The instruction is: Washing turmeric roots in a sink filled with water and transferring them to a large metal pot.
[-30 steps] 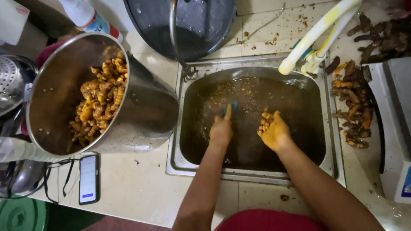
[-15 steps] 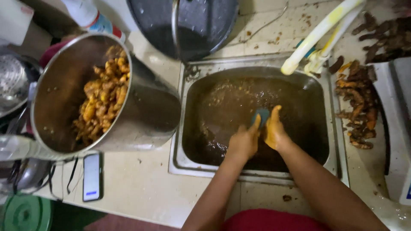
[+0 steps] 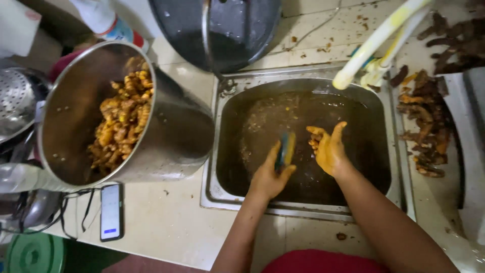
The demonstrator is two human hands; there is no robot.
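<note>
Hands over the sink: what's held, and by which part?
The left hand grips a small blue-and-yellow brush by its lower end. The right hand is open, fingers spread; small yellow pieces lie by its fingers, not clearly gripped.

one steel pot point(image 3: 172, 136), one sink point(image 3: 303, 207), one phone point(image 3: 110, 211), two hands point(image 3: 268, 177)

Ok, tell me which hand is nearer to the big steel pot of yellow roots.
Left. The left hand holds a small blue brush over the sink's left half, closer to the big steel pot. The right hand is farther right, open.
</note>
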